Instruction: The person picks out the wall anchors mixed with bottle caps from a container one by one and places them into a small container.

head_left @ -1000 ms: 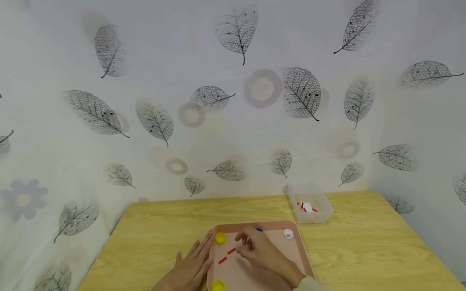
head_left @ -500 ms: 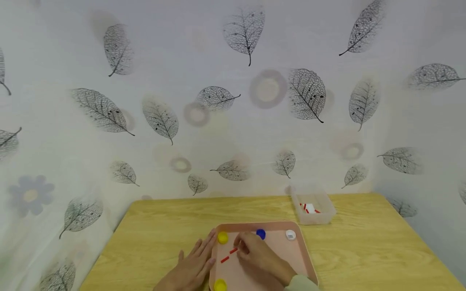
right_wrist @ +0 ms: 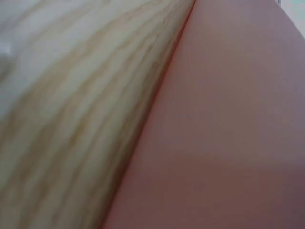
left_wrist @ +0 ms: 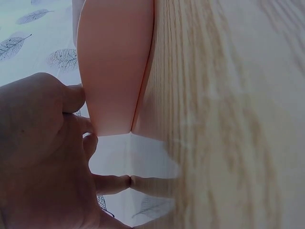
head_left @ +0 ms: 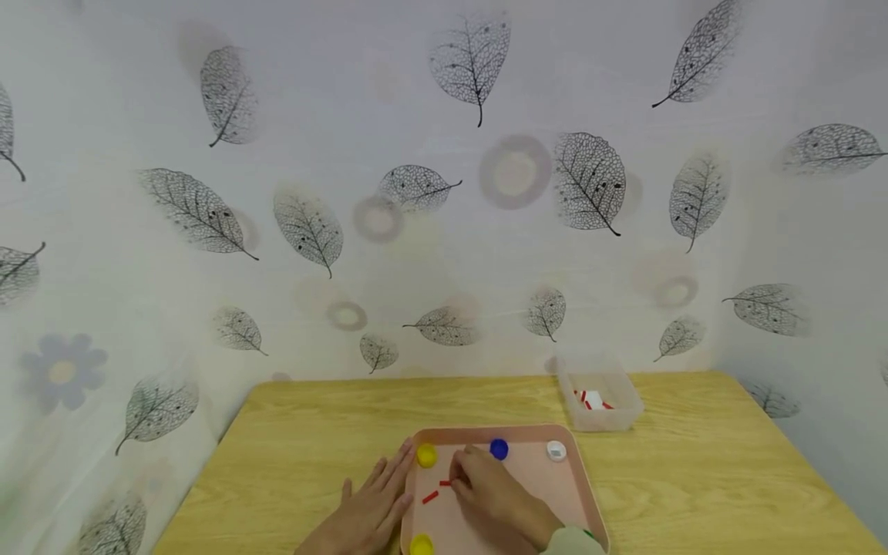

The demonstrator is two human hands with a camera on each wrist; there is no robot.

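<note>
A pink tray [head_left: 509, 435] lies on the wooden table. My left hand [head_left: 368, 509] rests against its left rim with fingers extended; in the left wrist view that hand [left_wrist: 47, 152] touches the tray wall [left_wrist: 114, 67]. Over the tray, my right hand [head_left: 486, 482] pinches the right end of a short red stick [head_left: 445, 483], which lies nearly level across the view. Just below and left of it is a second red stick [head_left: 430, 497], slanted. The right wrist view has only the tray's outer wall [right_wrist: 228, 124] and the table, without the hand.
Yellow caps sit in the tray's far left corner [head_left: 426, 455] and nearer left side [head_left: 421, 546]. A blue cap [head_left: 499, 449] and a white cap [head_left: 556, 451] stand along the far edge. Behind the tray, a clear box [head_left: 607, 418] contains several red sticks and something white.
My right fingers have come down onto the upper red stick and closed on its end. That stick has turned from slanted to nearly level. The left hand stays at the rim.
</note>
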